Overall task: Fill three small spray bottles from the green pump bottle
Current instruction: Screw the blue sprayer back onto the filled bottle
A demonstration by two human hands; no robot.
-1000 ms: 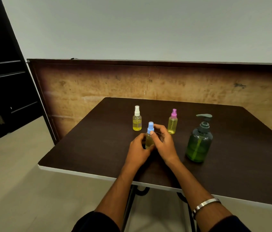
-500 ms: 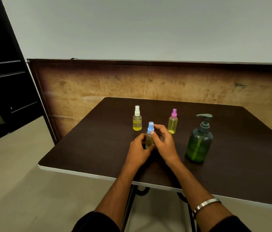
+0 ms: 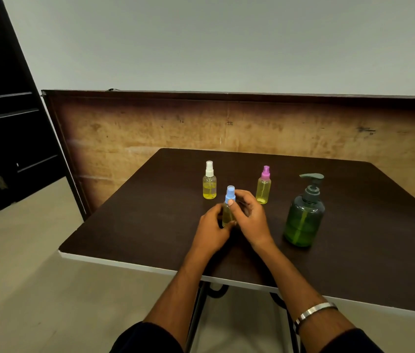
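Observation:
A small spray bottle with a blue cap (image 3: 229, 197) stands upright near the middle of the dark table (image 3: 150, 212). My left hand (image 3: 211, 230) grips its yellowish body from the left. My right hand (image 3: 251, 217) pinches the blue cap with thumb and fingers. Behind them stand a white-capped spray bottle (image 3: 209, 182) and a pink-capped spray bottle (image 3: 264, 186), both holding yellow liquid. The green pump bottle (image 3: 304, 215) with a dark pump head stands upright to the right of my right hand.
A worn brown board (image 3: 226, 128) leans upright against the wall behind the table. A dark door (image 3: 5, 123) is at the far left. The table's white front edge (image 3: 124, 261) runs close to my forearms.

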